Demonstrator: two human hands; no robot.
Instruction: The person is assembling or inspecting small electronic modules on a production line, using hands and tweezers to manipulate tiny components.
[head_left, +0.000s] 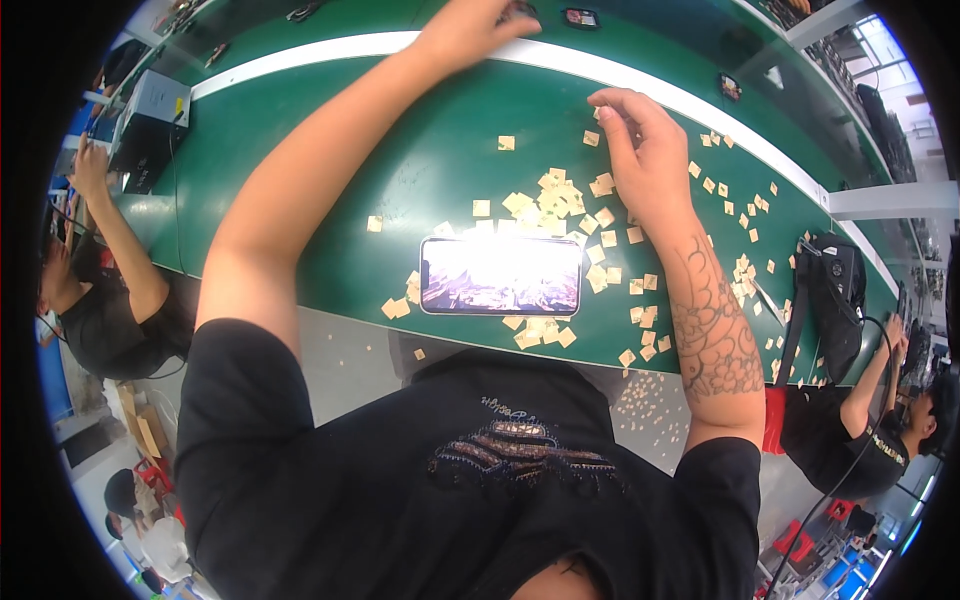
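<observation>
My left hand (472,30) reaches across the white rail at the far side, its fingers closed around a small dark device (519,13); the picture's upper edge cuts off part of this grip. My right hand (645,150) hovers over the green table, fingers curled, with a small cream square label (597,113) at the fingertips. Between my forearms a phone (500,295) with a bright picture on its screen lies sideways on a heap of similar cream squares (548,200). More squares are scattered around my right forearm.
Beyond the white rail (370,46) lie more small dark devices (580,18). A black bag (832,290) rests at the table's right end, and a grey-black box (152,130) stands at the left. Other people sit at both sides. Cream bits litter the floor.
</observation>
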